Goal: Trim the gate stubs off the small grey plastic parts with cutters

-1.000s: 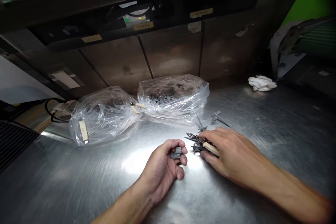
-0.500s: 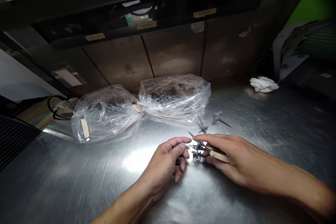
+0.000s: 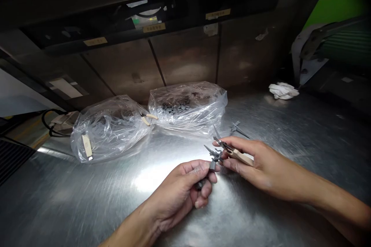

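Observation:
My left hand (image 3: 185,183) is closed, its thumb and fingertips pinching a small grey plastic part (image 3: 213,165) with a pointed spike and short branches. Something dark shows under the curled fingers, too hidden to name. Wrapped in my right hand (image 3: 261,164) is a pair of nippers (image 3: 241,157) with cream handles, the jaws pointing up and left just above the grey part. My right fingertips lie close to the part's right side; I cannot tell whether they touch it. Another spiked grey part (image 3: 239,129) lies on the metal table behind my right hand.
Two clear plastic bags stand at the back, the right bag (image 3: 188,117) with several small grey pieces. A second cream-handled tool (image 3: 149,118) rests against the left bag (image 3: 108,135), beside a cream-coloured object (image 3: 87,146). Crumpled white cloth or paper (image 3: 283,90) lies at the back right.
My left fingers have closed on the grey part, which now sits nearer the left hand. The nippers have risen and turned upward in my right hand. The view has shifted slightly.

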